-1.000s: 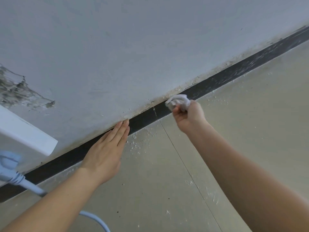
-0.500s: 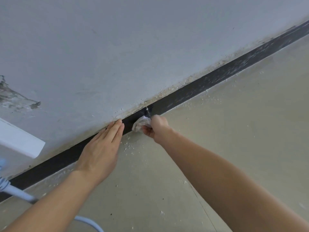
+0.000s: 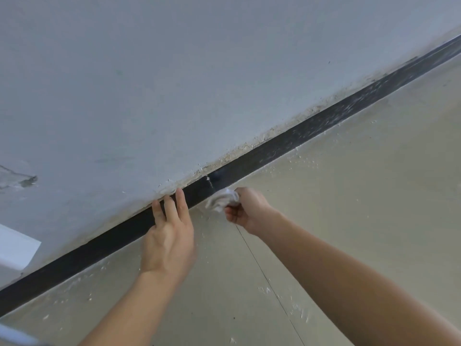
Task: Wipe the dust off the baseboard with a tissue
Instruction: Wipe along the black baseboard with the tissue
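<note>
A black baseboard (image 3: 294, 139) runs diagonally from lower left to upper right between the grey wall and the beige floor. Its upper right stretch is streaked with pale dust. My right hand (image 3: 247, 208) grips a crumpled white tissue (image 3: 222, 199) against the lower edge of the baseboard, near a seam in the strip. My left hand (image 3: 169, 233) lies flat with straight fingers across the baseboard, fingertips touching the wall's crumbling bottom edge, just left of the tissue.
White plaster crumbs (image 3: 301, 158) are scattered on the floor along the baseboard. A white box (image 3: 15, 248) sticks out from the wall at the left edge, and a pale blue cable (image 3: 15, 335) crosses the bottom left corner. A patch of damaged plaster (image 3: 22, 179) marks the wall.
My right hand has moved left and down along the baseboard with the tissue, from the dusty stretch toward my left hand. My left hand has stayed flat on the baseboard.
</note>
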A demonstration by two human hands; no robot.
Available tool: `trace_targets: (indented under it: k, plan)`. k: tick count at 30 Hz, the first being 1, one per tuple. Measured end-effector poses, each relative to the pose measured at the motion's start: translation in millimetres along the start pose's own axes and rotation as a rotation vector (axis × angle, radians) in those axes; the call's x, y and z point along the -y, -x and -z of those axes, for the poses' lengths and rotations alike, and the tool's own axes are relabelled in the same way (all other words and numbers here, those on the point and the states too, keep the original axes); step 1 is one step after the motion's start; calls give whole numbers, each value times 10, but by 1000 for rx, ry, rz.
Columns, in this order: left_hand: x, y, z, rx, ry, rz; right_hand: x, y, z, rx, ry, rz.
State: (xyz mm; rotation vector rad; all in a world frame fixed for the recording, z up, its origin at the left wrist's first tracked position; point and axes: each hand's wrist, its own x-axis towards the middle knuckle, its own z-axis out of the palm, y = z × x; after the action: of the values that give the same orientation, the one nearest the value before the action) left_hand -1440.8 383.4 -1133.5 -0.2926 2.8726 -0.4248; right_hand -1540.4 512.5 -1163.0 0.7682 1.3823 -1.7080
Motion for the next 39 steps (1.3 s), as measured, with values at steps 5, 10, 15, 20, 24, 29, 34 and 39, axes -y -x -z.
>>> trace_targets:
  k: [5,10,15,20,24,29,34,39]
  plan:
    - [-17,23,47,37,-4,13,210,-140,-271,55,108,31]
    - [0,19,56,75,-11,15,644,-305,305,-189,-169,186]
    - [-14,27,36,95,-23,32,607,12,448,-226,-352,269]
    - [-38,25,51,98,11,43,158,181,-180,41,86,68]
    - [-52,66,172,118,-80,83,331,23,-271,25,-59,82]
    - [-116,36,257,93,-61,29,622,219,367,-212,-266,257]
    - [-129,3,323,178,173,113,510,748,752,-177,24,233]
    - [-212,-4,555,213,318,127,554,1058,1031,-170,139,272]
